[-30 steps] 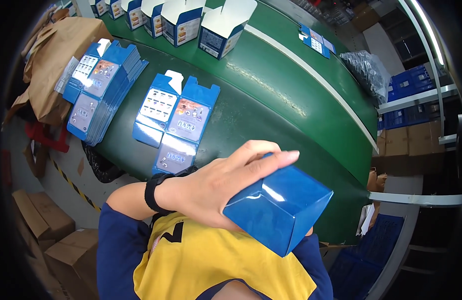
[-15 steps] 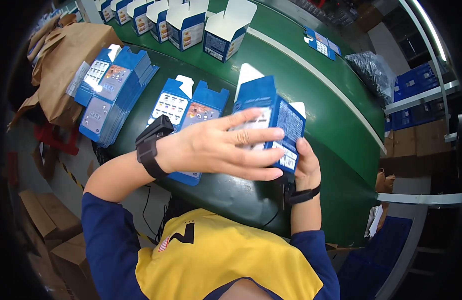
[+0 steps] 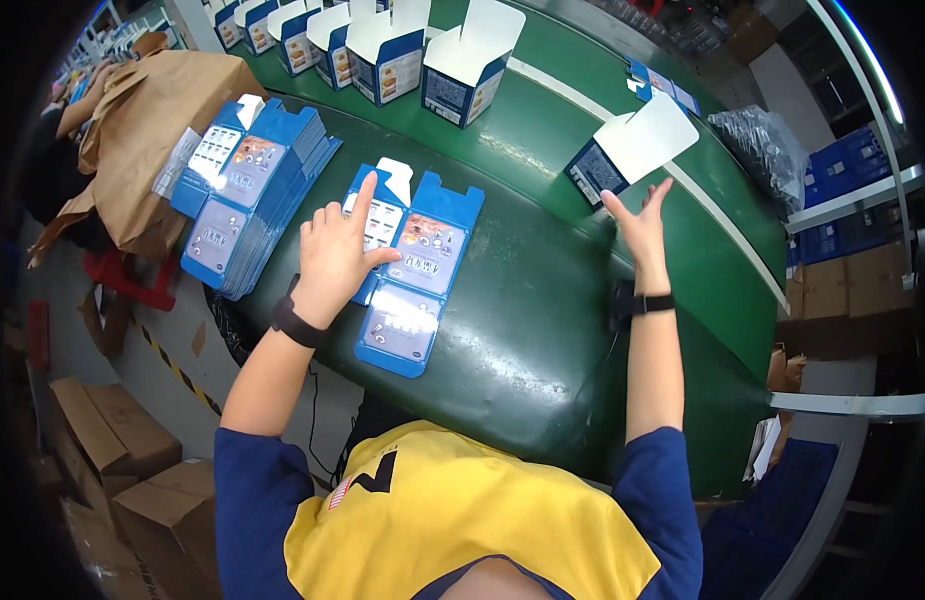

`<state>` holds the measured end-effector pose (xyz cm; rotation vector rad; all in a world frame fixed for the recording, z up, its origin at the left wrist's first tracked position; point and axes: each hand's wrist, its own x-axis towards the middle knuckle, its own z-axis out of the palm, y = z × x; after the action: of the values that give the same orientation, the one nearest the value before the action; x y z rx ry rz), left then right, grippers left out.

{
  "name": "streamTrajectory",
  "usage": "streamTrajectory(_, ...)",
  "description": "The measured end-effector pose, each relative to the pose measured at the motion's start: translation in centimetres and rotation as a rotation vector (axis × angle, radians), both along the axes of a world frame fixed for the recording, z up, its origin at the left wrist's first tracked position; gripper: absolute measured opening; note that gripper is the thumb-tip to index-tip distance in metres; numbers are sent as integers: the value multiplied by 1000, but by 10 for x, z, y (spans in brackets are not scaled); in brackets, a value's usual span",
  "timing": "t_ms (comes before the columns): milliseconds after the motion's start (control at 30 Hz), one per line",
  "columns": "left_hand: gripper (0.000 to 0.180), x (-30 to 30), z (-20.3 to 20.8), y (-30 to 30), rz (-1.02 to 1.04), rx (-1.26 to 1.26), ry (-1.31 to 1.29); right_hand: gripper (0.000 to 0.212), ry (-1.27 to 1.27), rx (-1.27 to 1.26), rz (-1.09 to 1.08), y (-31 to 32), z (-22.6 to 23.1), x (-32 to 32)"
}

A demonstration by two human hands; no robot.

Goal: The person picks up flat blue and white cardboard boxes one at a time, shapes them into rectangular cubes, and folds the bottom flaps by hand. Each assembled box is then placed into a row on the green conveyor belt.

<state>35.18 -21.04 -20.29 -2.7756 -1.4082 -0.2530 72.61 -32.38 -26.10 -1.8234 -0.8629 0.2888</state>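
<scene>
A blue folding carton (image 3: 422, 250) with printed panels lies flat on the green table in front of me. Over its left side is my left hand (image 3: 334, 252), index finger and thumb stretched apart, holding nothing. A folded-up blue box (image 3: 594, 170) with white open flaps stands farther right. Just on the near side of that box, my right hand (image 3: 642, 222) is open, thumb and fingers spread; its thumb tip is close to the box's lower edge, and I cannot tell if they touch. A thick stack of flat cartons (image 3: 244, 200) lies left of my left hand.
Several open boxes (image 3: 462, 75) stand in a row along the far side of the green table (image 3: 522, 330). A brown paper bag (image 3: 167, 130) is at the left. Flat cartons (image 3: 662, 88) and a clear plastic bag (image 3: 757, 150) lie far right. Cardboard boxes (image 3: 122, 430) sit low left.
The box that both hands were holding has moved away to the right and stands on the table. My left hand has let go and moved left over the flat carton; my right hand has opened.
</scene>
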Motion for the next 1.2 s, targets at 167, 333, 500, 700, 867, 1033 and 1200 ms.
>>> streamTrajectory(167,92,1,-4,-15,-65,179,-128,101,607,99,350,-41,16,-128)
streamTrajectory(333,84,31,22,-45,-176,-16,-562,98,1155,297,470,-45,31,-175)
streamTrajectory(500,65,60,35,-54,-229,-234,-1307,75,90,543,23,-39,64,-178)
streamTrajectory(700,66,83,41,-50,-351,-182,-1406,47,192,257,631,-66,75,-166)
streamTrajectory(867,63,121,65,-51,-562,-591,-1490,42,-132,431,462,-79,68,-147)
streamTrajectory(1033,79,159,66,-83,-811,-1109,-1332,58,-64,580,355,-89,32,-100)
streamTrajectory(1200,92,154,48,-127,-1444,-1193,-1030,138,364,789,144,-74,92,-99)
